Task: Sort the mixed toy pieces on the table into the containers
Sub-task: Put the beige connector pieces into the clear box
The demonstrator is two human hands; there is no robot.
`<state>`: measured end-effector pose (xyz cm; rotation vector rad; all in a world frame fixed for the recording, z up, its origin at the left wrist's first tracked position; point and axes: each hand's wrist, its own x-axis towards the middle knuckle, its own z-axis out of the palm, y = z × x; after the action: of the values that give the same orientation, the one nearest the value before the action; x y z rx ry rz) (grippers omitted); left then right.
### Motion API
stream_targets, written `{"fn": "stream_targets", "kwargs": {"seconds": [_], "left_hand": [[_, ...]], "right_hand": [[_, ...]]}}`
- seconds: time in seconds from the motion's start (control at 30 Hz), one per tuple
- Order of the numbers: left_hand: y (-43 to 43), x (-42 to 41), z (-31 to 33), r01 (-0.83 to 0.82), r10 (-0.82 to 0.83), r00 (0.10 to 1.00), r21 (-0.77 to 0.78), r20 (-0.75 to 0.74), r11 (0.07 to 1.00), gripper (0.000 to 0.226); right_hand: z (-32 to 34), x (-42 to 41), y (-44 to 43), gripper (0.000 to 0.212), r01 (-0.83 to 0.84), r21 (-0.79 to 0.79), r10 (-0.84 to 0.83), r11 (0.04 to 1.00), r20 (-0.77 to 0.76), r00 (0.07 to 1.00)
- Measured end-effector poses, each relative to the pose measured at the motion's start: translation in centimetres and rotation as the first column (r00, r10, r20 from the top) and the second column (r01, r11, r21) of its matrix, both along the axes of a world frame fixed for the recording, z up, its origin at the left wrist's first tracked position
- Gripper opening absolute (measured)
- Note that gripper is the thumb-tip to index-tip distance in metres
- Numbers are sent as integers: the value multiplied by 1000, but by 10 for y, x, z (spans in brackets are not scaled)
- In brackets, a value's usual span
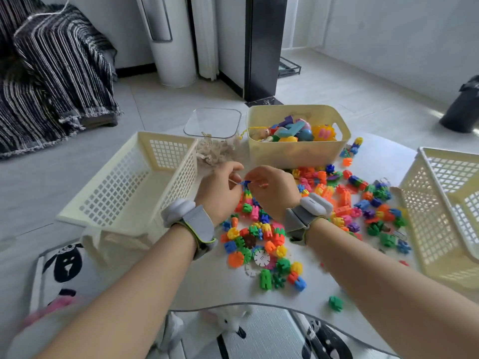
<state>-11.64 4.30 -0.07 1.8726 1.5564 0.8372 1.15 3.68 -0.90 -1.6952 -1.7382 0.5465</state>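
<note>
Two lattice baskets: left basket (116,187) at nine o'clock, right basket (427,211) at three. One solid tub (293,154) at twelve, one clear box (197,117) at eleven. Two hands, left hand (220,193) and right hand (272,193), one wristband (191,221) each. Toy pieces (337,203): too many to count.

Head-worn camera looks forward and down, close over the table (383,156).

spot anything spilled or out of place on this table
Mostly the loose toy pieces, strewn across the table between the left basket and right basket rather than contained. One green piece lies apart near the front edge, where it might get knocked off. Left hand and right hand pinch a blue piece.
</note>
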Motion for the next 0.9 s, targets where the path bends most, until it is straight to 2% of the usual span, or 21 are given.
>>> {"fn": "stream_targets", "kwargs": {"seconds": [0.23,0.47,0.67,0.73,0.8,0.9], "left_hand": [[-55,15,-34,49,-49,999,-24,10,999,33],[-80,31,-55,75,-67,988,55,-136,996,28],[-96,51,-58,84,-61,977,103,-205,991,30],[-102,55,-60,109,-78,967,119,-242,987,35],[-108,59,-61,109,-73,955,109,-287,988,48],[-116,62,-64,79,-35,950,132,-310,988,53]], "right_hand": [[-23,15,-55,22,-71,29,69,997,62,996],[-32,42,-95,18,-107,53,96,993,168,981],[-38,60,-114,18,-49,54,38,997,194,980],[-42,64,-120,17,-39,106,15,994,216,976],[-46,68,-126,22,3,125,-34,992,243,969],[-52,75,-137,32,82,146,-123,986,305,944]]}}
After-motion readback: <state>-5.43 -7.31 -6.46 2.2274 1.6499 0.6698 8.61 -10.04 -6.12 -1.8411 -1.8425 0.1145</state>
